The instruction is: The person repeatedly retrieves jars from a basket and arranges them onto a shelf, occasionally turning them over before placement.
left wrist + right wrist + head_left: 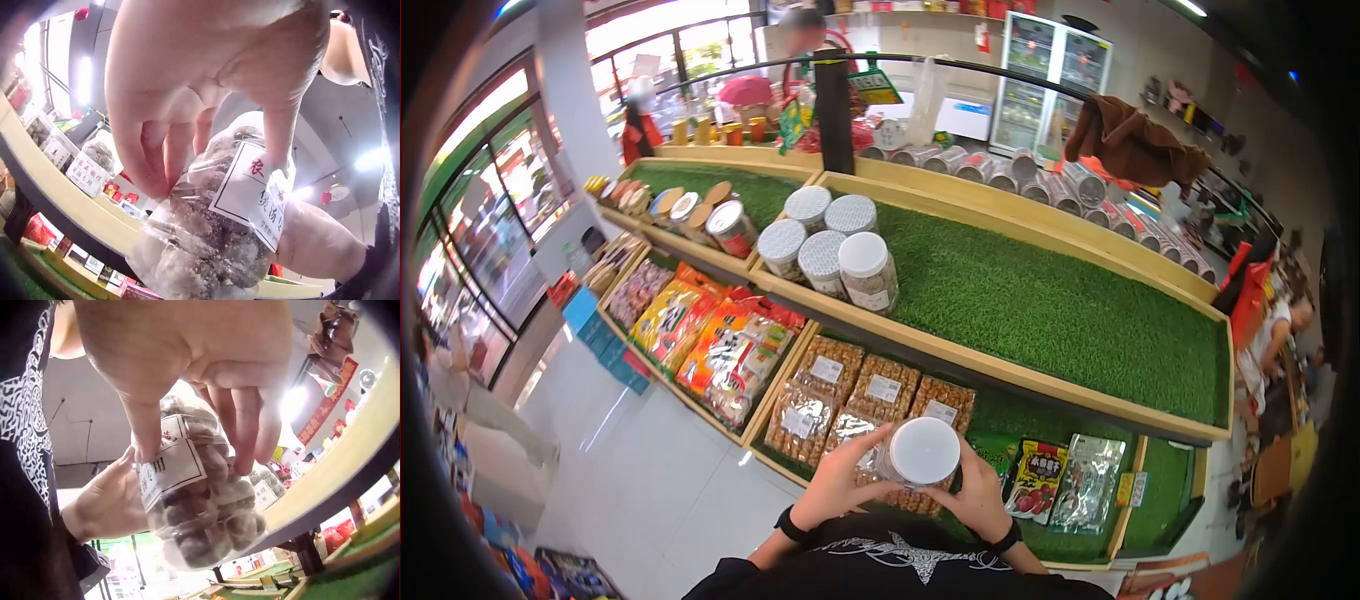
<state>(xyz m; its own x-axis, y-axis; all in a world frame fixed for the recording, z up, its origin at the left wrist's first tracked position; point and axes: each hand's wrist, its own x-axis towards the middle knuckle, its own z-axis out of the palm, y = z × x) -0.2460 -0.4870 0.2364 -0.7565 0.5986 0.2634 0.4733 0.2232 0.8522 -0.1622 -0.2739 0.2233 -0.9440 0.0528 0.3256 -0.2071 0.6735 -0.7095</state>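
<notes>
A clear, filled jar (200, 219) is being held between two hands, in front of a dark shirt (900, 555) and above the lower shelf. By its look, a moderate weight is probably being carried; the wall is judged to be smooth, slightly slippery thin plastic, firm yet able to dent if squeezed hard, so it is best being gripped around the sides, below the white lid (926, 450). The lid is being pointed up towards the head camera and the base down and away, the long axis being held near upright, perhaps tilted a little. The printed label (250, 194) is being turned towards the shirt. By the left hand (845, 475) the jar is being grasped from one side, fingers around the far wall, thumb on the label side; by the right hand (982, 495) the other side is being gripped likewise. Beyond, five lidded jars (822, 257) are being supported on the green-lined upper shelf (1050, 310), and packaged goods (883, 388) on the lower shelf (990, 405)
</notes>
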